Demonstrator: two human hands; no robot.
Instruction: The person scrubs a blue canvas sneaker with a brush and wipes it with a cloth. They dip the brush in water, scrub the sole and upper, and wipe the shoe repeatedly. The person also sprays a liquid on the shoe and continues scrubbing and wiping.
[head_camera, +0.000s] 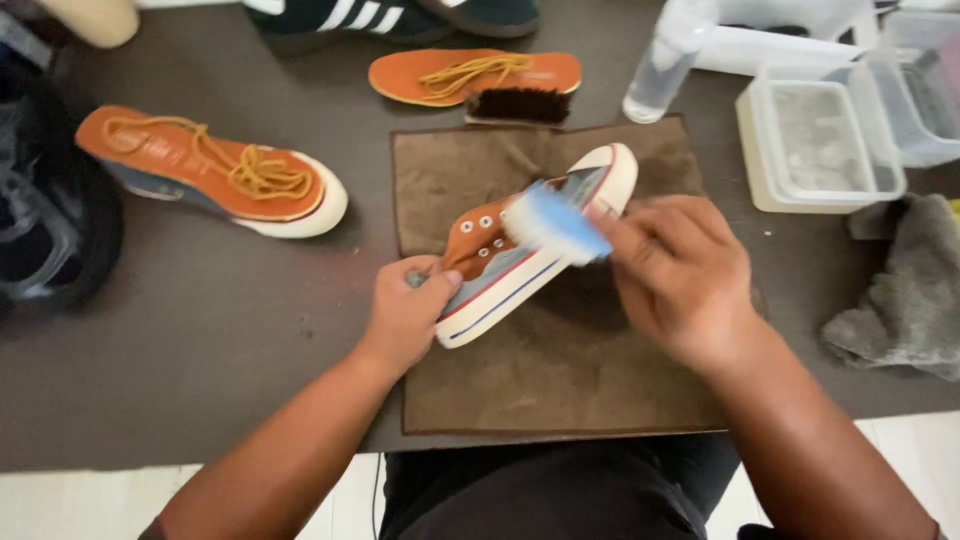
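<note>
My left hand (408, 312) grips the heel end of an orange sneaker (520, 255) with a white sole and no laces, lying tilted on a brown cloth (560, 360). My right hand (680, 275) holds a blue brush (555, 225), blurred by motion, with its pale bristles against the shoe's upper near the toe. The shoe's toe points to the far right.
A second orange sneaker (215, 175) with yellow laces lies to the left. Behind the cloth are an orange insole (475, 75) with loose laces, a dark bristle brush (520, 105), a spray bottle (665, 65), clear plastic tubs (820, 150) and a grey rag (905, 290) at right.
</note>
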